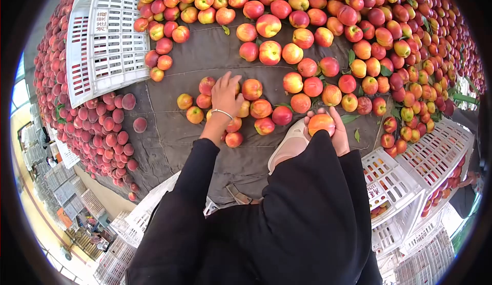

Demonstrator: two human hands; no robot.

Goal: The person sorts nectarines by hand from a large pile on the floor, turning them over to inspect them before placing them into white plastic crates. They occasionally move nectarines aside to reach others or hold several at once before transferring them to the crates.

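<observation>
Head view: the left hand rests palm-down with fingers spread over a small cluster of peaches at centre. The right hand cups one peach, fingers wrapped around it. White crate sits tipped at 10 o'clock, more crates at 4, a big fruit pile from 12 to 2.

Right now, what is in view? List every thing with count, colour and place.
Peaches: too many to count, red and yellow, spread on the cloth.
Cloth: one, dark grey, under the fruit.
Crates: several, white, upper left and lower right.
Held peach: one, orange-red, in the right hand.
Shoe: one, pale, centre.
Bracelet: one, silver, left wrist.
Left hand: reaching onto peaches.
Right hand: holding a peach.
</observation>
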